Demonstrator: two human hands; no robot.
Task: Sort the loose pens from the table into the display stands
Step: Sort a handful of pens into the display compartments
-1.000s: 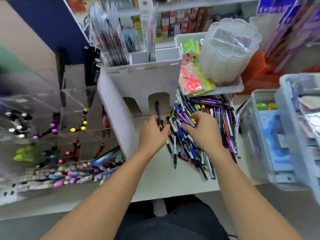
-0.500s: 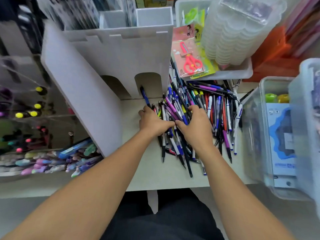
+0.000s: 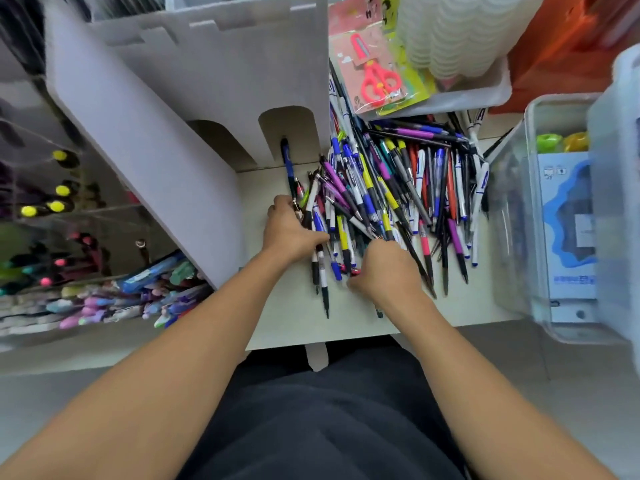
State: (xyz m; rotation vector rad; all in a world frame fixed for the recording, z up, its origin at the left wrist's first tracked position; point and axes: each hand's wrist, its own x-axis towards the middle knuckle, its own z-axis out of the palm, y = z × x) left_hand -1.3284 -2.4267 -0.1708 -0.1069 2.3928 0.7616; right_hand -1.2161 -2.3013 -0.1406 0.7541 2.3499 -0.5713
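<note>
A heap of loose pens in several colours covers the white table. My left hand rests on the heap's left edge, fingers curled over a few pens there. My right hand lies on the heap's near edge, fingers bent down into the pens; what they hold is hidden. A dark blue pen pokes from the arched opening of the white castle-shaped display stand. A clear stand at the left holds coloured pens.
Packaged red scissors lie in a white tray beyond the heap, beside stacked clear containers. Clear plastic bins stand to the right. A row of pastel pens lies at the lower left.
The camera has tipped further down and closer. My right hand has drawn back toward me to the heap's near edge. My left hand stays at the heap's left side.
</note>
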